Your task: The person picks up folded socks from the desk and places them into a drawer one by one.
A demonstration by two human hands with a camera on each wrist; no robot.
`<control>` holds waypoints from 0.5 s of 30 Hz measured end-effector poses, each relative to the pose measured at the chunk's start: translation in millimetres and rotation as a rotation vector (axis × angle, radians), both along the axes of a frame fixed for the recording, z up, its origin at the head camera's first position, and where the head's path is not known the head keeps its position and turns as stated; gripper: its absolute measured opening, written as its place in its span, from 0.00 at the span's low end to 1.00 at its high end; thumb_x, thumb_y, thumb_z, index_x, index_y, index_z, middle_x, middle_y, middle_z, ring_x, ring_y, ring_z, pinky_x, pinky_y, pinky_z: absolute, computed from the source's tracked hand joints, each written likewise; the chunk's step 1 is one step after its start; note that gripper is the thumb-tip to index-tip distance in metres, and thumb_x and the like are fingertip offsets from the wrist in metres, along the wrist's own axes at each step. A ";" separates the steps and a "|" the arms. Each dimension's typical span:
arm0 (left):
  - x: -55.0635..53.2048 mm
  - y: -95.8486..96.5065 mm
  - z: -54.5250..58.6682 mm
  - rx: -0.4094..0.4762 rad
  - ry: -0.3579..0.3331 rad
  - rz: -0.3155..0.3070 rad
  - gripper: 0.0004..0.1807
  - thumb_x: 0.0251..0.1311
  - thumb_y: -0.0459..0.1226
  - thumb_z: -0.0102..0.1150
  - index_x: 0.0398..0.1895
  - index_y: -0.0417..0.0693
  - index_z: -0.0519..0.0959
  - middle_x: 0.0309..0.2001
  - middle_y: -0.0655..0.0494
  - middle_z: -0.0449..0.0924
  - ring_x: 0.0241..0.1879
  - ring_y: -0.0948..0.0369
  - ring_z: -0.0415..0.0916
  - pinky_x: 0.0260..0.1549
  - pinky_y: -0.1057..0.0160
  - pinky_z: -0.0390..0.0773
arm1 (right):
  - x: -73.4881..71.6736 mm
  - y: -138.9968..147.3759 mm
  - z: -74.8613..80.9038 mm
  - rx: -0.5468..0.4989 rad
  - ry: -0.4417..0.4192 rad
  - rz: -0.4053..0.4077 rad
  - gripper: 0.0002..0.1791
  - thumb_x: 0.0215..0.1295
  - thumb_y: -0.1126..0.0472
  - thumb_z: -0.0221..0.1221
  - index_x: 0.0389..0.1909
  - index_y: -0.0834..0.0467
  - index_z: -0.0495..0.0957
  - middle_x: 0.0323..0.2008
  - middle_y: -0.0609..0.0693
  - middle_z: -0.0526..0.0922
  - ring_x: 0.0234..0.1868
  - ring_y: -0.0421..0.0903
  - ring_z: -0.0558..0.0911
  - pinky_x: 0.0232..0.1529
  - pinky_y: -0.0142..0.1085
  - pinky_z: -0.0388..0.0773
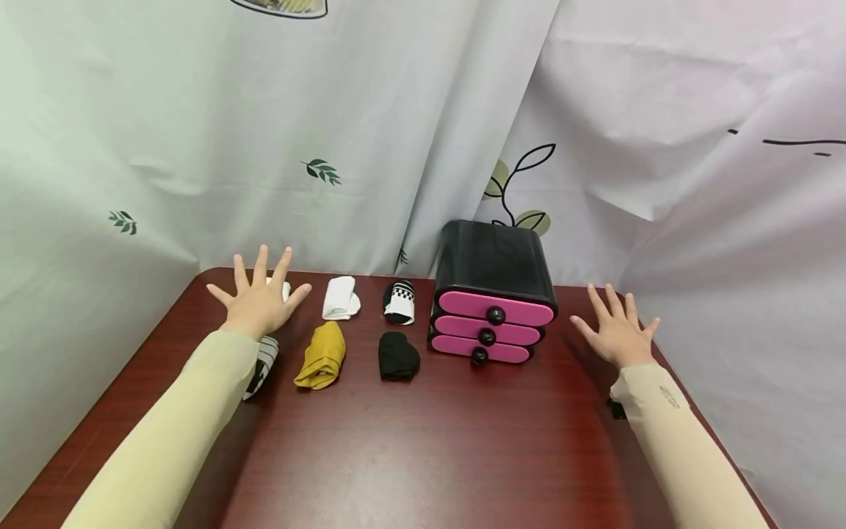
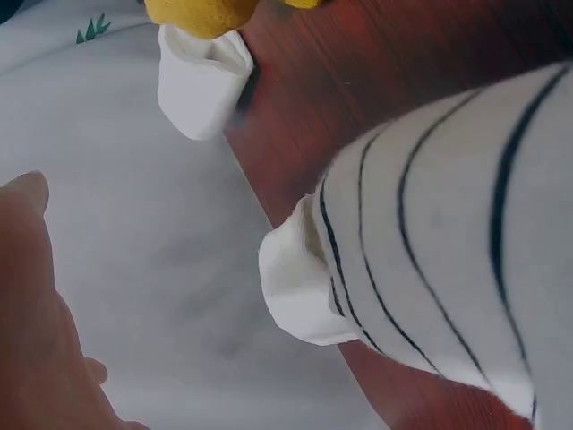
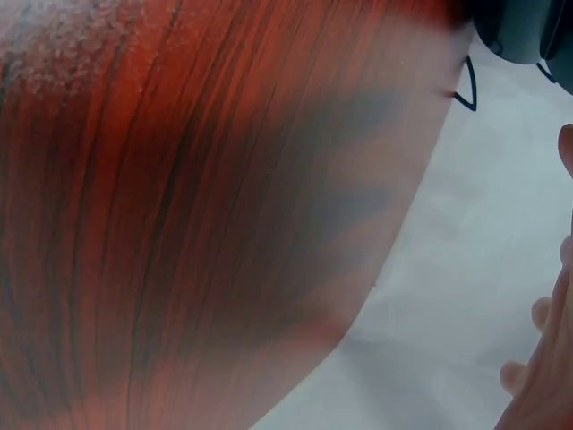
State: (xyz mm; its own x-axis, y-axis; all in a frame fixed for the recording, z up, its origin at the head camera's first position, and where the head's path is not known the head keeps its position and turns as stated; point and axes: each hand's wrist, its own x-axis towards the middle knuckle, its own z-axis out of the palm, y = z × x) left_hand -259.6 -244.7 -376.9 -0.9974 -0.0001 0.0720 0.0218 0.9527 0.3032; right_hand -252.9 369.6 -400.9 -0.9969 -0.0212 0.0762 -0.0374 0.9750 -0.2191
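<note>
The striped sock (image 1: 263,364) lay at the left of the head frame, just below the left hand (image 1: 258,305), its long axis running from lower left to upper right. It was white with dark bands, with black toward its lower end, and the forearm partly covered it. The left hand was spread wide, fingers pointing to the top of the frame, and a part-hidden white sock (image 1: 286,291) showed behind it.

To the right, the mustard sock (image 1: 322,358) was folded on itself and leaned the same way, its narrower end up. Above it, near the far edge of the counter (image 1: 423,441), a folded white sock (image 1: 339,298) stretched up and down the frame, bulging at lower right. The checked sock (image 1: 399,302), black and white with a checkered band, also pointed up the frame; the black sock (image 1: 398,357), a compact fold, sat below it with its bulge to the right.

Right of centre stood the black drawer box (image 1: 496,257), fronts facing the bottom of the frame. Its three pink drawer fronts (image 1: 456,302) ran left to right, dipping slightly rightward, each with a round black knob.

The right hand (image 1: 617,334) was spread too, at the right of the frame, apart from the box. A small grey mark (image 1: 669,397) on the right sleeve (image 1: 687,455) was too small to read.
</note>
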 end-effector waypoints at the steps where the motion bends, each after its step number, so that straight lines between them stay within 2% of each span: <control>1: 0.7 -0.5 -0.2 0.000 -0.003 0.000 0.49 0.67 0.74 0.29 0.82 0.64 0.32 0.80 0.41 0.20 0.72 0.33 0.07 0.49 0.16 0.15 | 0.3 -0.2 -0.4 0.002 0.004 0.003 0.47 0.72 0.28 0.41 0.82 0.44 0.36 0.80 0.64 0.37 0.77 0.72 0.32 0.57 0.82 0.23; 4: 4.3 0.2 0.9 0.002 -0.002 0.003 0.49 0.67 0.74 0.27 0.82 0.63 0.32 0.80 0.40 0.20 0.72 0.32 0.07 0.50 0.15 0.17 | 1.7 -1.6 -0.4 0.005 0.021 0.011 0.47 0.73 0.28 0.41 0.82 0.44 0.36 0.80 0.63 0.38 0.77 0.71 0.32 0.58 0.82 0.24; 11: 13.8 12.1 8.2 0.006 0.052 -0.010 0.46 0.71 0.69 0.31 0.83 0.62 0.33 0.81 0.40 0.24 0.74 0.32 0.12 0.53 0.14 0.23 | 11.9 -6.1 8.8 -0.019 0.111 0.033 0.45 0.74 0.31 0.43 0.82 0.46 0.38 0.80 0.63 0.39 0.78 0.70 0.33 0.59 0.82 0.26; 15: 20.1 19.9 9.9 0.025 0.088 -0.034 0.45 0.73 0.66 0.35 0.83 0.60 0.35 0.81 0.39 0.27 0.75 0.31 0.16 0.53 0.15 0.22 | 19.3 -9.3 12.8 -0.039 0.203 0.054 0.42 0.76 0.36 0.44 0.82 0.49 0.42 0.80 0.62 0.43 0.79 0.67 0.39 0.62 0.80 0.29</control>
State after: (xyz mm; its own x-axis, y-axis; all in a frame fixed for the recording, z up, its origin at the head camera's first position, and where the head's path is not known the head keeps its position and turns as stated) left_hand -239.4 -224.9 -366.9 -0.9867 0.0303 0.1598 0.0812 0.9432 0.3221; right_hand -233.7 360.2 -388.0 -0.9586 -0.0672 0.2767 -0.1365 0.9612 -0.2395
